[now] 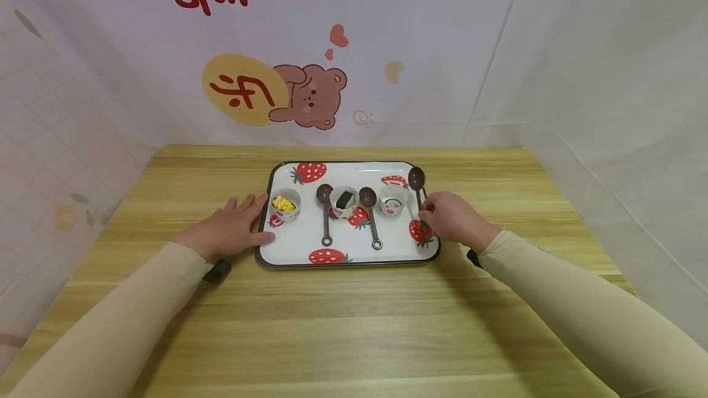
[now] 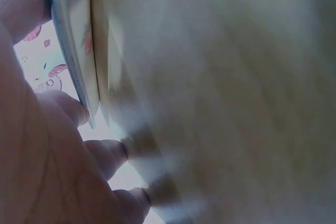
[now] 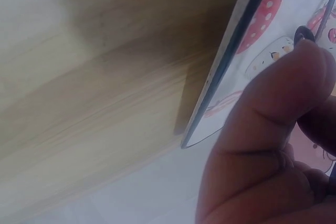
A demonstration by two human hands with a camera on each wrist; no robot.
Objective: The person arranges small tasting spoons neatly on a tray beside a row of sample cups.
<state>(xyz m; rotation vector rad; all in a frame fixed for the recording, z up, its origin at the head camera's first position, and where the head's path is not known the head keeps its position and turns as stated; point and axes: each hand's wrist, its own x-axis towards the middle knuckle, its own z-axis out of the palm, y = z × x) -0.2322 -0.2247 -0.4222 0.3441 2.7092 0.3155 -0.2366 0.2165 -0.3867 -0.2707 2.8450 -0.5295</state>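
Observation:
At the right side of the white strawberry-patterned tray, my right hand pinches the handle of a brown spoon; its bowl points away from me. My left hand lies with spread fingers at the tray's left edge, the thumb over the rim. Two more brown spoons, one on the left and another near the middle, lie on the tray. Three small cups stand there: a left cup with something yellow, a middle cup with a black-and-white piece, and a right cup with whitish contents.
The tray lies on a wooden table close to its back edge. Behind it hangs a white cloth printed with a bear, and more white cloth closes off both sides.

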